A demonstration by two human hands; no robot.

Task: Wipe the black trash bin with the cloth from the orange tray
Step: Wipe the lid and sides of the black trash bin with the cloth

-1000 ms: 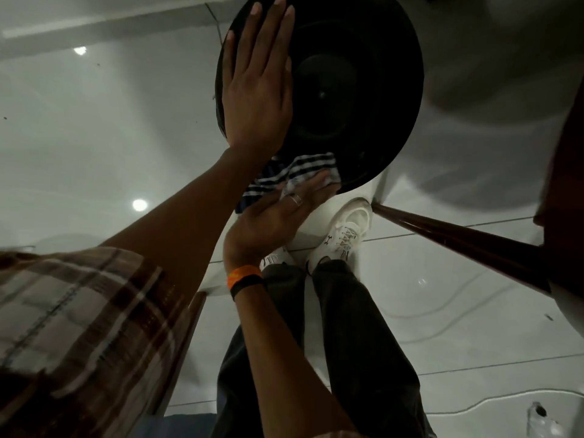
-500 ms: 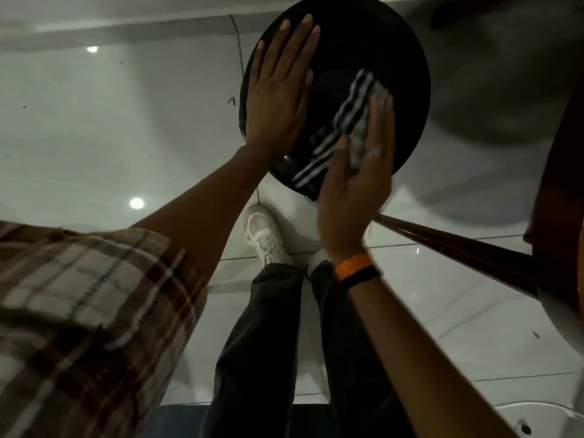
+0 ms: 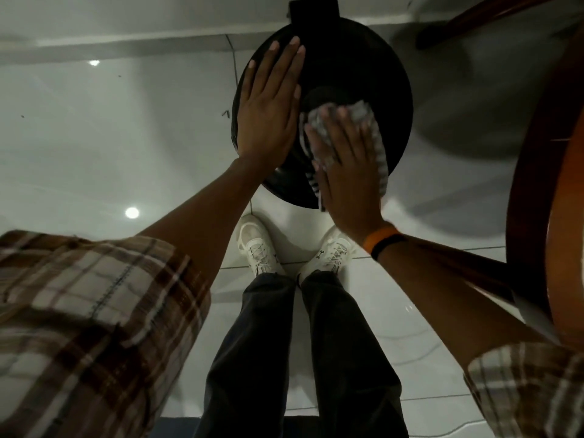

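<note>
The round black trash bin (image 3: pixel 373 77) stands on the white tiled floor in front of my feet, seen from above with its lid shut. My left hand (image 3: pixel 268 112) lies flat with fingers straight on the lid's left side. My right hand (image 3: pixel 347 172) presses the striped grey-and-white cloth (image 3: pixel 360 113) against the lid's near right part; the cloth sticks out beyond my fingertips and along both sides of my palm. An orange and black band circles my right wrist.
A dark wooden round table edge (image 3: pixel 537 184) and a leg rail (image 3: pixel 474 260) stand close on the right. Another wooden piece (image 3: pixel 474 17) crosses the upper right. My white shoes (image 3: pixel 259 248) stand just before the bin. The wall base (image 3: pixel 126 45) runs behind.
My right hand carried the cloth from the lid's near edge up onto its top, then drew it back toward the near right. My left hand stayed flat on the lid.
</note>
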